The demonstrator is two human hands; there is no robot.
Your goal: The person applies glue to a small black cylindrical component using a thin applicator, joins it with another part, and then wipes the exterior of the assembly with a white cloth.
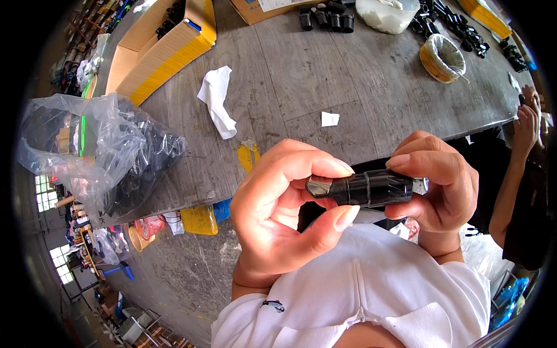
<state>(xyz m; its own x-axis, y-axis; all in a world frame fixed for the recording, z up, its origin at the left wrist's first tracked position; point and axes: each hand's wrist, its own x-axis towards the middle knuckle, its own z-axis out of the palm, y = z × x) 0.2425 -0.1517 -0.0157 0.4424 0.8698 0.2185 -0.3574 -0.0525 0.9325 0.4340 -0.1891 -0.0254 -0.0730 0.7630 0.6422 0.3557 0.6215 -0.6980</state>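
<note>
A small black flashlight (377, 188), or a short cylinder much like one, lies level between my two hands just past the table's near edge. Its barrel is glossy and grooved, with a shiny faceted piece at the left end and a bright tip at the right. My left hand (270, 217) closes on the left part, forefinger above and thumb below. With forefinger on top and thumb underneath, my right hand (444, 182) pinches the right part. The fingers cover some of both ends. Beyond them on the grey table (296, 75) lie a crumpled white cloth (218, 103) and a white scrap (330, 119).
A clear plastic bag (110, 145) with dark contents sits at the left edge. Behind stand an open cardboard box (168, 66), a white tub (389, 17) and a lined yellow container (432, 64). Several black cylinders (328, 22) lie at the back. Another person's hand (525, 124) is at far right.
</note>
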